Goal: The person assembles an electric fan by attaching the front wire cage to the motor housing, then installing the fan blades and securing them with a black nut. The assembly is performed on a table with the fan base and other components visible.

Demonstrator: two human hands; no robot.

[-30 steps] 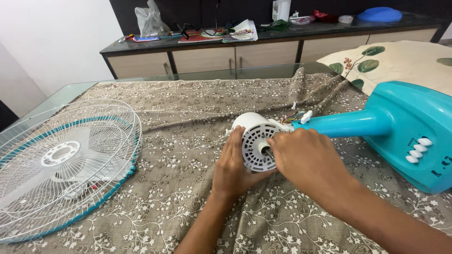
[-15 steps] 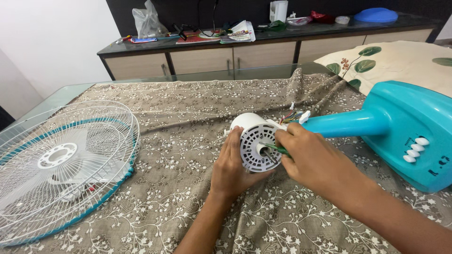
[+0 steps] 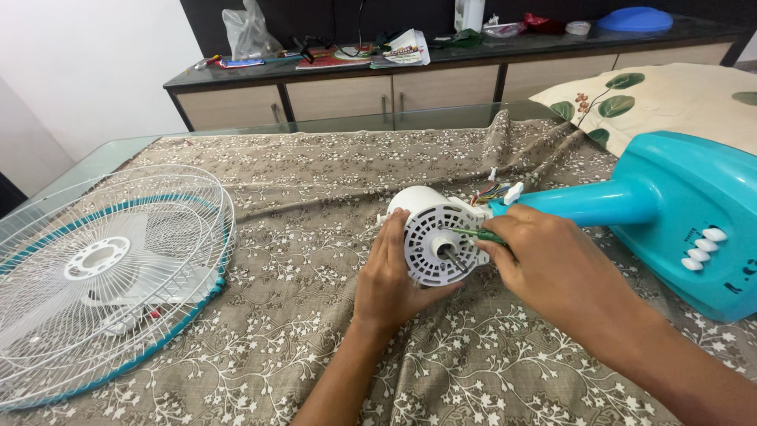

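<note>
Now left hand (image 3: 390,280) fingers cupping white motor housing (image 3: 430,237), right hand (image 3: 548,264) pinching green screwdriver (image 3: 473,233)

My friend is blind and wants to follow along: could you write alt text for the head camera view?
A person's left hand steadies a white fan motor housing on a floral cloth, while the right hand holds a green-handled screwdriver to its vented face. The fan's teal stand lies right; the wire fan guard lies left.
</note>
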